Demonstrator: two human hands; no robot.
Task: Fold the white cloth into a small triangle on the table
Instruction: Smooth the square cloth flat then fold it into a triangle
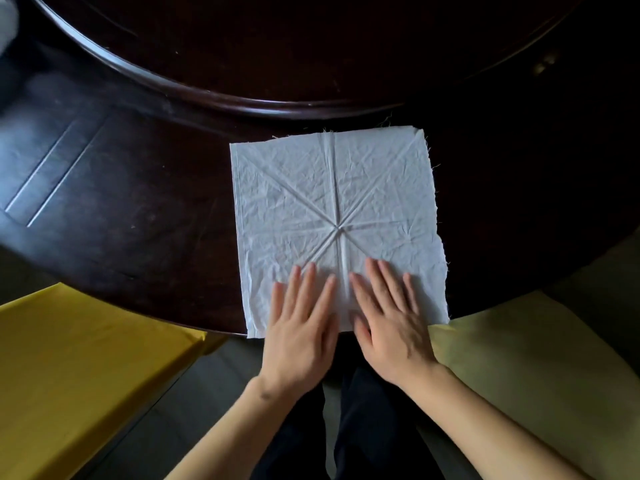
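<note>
The white cloth (pixel 332 202) lies spread flat as a square on the dark wooden table (pixel 138 209), near its front edge. Crease lines radiate from the cloth's middle like a star. My left hand (pixel 299 327) rests palm down on the cloth's near edge, fingers stretched and slightly apart. Beside it, my right hand (pixel 388 320) also lies flat on the near part of the cloth, fingers spread. Neither hand holds the fabric; both press on top of it.
A raised round dark turntable (pixel 311 46) fills the table's middle behind the cloth. A bright yellow seat (pixel 79 375) stands at lower left and a paler yellow one (pixel 540 368) at lower right. My dark trousers show below the table edge.
</note>
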